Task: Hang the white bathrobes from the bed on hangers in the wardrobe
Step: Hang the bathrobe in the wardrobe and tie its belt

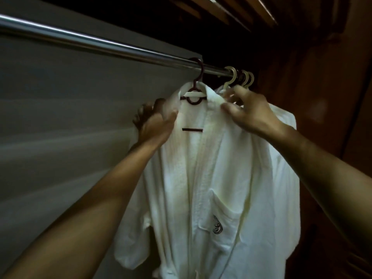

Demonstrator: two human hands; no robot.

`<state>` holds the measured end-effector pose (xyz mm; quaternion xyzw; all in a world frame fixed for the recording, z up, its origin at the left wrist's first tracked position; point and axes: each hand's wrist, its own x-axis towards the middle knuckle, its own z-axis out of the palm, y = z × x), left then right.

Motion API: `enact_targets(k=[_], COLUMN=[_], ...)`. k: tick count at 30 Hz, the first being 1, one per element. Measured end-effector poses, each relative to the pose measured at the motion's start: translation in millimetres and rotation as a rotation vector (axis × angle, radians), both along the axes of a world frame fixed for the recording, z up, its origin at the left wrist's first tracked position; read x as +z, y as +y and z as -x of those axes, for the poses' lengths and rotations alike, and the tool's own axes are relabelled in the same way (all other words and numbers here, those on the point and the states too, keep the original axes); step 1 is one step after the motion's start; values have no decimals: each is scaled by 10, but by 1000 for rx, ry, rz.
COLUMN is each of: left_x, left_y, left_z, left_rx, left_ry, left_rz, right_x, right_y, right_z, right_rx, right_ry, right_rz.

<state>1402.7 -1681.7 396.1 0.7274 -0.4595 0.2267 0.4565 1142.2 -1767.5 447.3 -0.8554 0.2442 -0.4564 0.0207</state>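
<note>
So, nearest the camera, both bare forearms (pixel 90 198) are reaching up and away into the wardrobe (pixel 332 97). The left hand (pixel 155 121) is gripping the left shoulder of the front bathrobe (pixel 211 178), its grip clamped on a bunch of the white cloth with the fingers curling round the far side. The right hand (pixel 247 111) is pinching the robe's collar on the right side, thumb in front and fingers spreading up behind, so that grip is closed on the fabric too.

The front bathrobe is hanging inside the wardrobe facing the camera, lapels falling open down the middle, and a chest pocket (pixel 218 226) with a dark swirly logo is showing low on the right. It's sitting on a dark hanger (pixel 194 91) whose hook is going over the metal rail (pixel 100 45); the hanger's crossbar is peeking out between the lapels.

Just right of that, a few cream hangers (pixel 231 75) are bunching together at the rail's far end, right above the right hand's fingers. A second bathrobe (pixel 281 121) is hanging behind and to the right of the first, mostly covered by it and by the right arm; can't tell which hanger it's on. Farther back, a plain grey panel (pixel 60 117) is filling the left side, and the wardrobe's dark brown wood is running down the right.
</note>
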Motion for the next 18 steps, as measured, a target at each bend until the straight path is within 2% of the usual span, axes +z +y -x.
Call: enact_targets(k=[2,5,7,10,14,18], left_x=[-14,-17,24,168,355,344], left_y=[-94,-200,-268,-430,-753,-991], left_z=[-93,-166,-200,-188,-120,-109], left_rx=[-54,2,-25,-119,-182,-250], left_ry=[13,-59,-40,48,40,49], left_rz=[-38,-26,-83,-209,-357,-385], right_x=[34,28,39,95,166,231], right_y=[-8,-82,-184,-362,-565,-676], right_z=[-179,-350,-395,-406,-307,-238], right_rx=[9,-38,-59,-107,-221,-236], right_ry=[32,133,150,148,148,121], right_rz=[114,306,334,267,121,-3])
